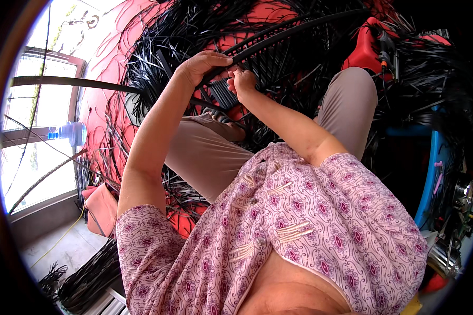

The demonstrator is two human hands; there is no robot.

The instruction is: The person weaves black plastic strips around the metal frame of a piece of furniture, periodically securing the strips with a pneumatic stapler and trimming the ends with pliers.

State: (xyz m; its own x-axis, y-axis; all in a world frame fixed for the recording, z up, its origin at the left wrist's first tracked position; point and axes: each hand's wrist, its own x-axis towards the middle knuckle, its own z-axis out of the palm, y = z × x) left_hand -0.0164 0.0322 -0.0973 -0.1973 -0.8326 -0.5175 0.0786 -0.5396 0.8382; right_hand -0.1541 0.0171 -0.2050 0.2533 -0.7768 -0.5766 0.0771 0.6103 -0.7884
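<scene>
A long curved black band (299, 30), which looks like plastic, runs across the space above my knees. Slats or woven strips (263, 63) lie along its underside. The thumb and fingers of my left hand (204, 64) are closed around the band near its lower left end. Just below and to the right, my right hand (243, 83) has its fingers curled together close to the band's edge. What its fingertips pinch is too small and dark to make out. Loose black strips (168, 37) lie tangled around both hands and my feet.
Red floor shows beneath the strips. At the upper right stands a red plastic container (363, 50), with a blue tub (435, 163) farther down. Along the left are a clear water bottle (73, 134), a pink bag (101, 209) and a bundle of black strips (92, 275).
</scene>
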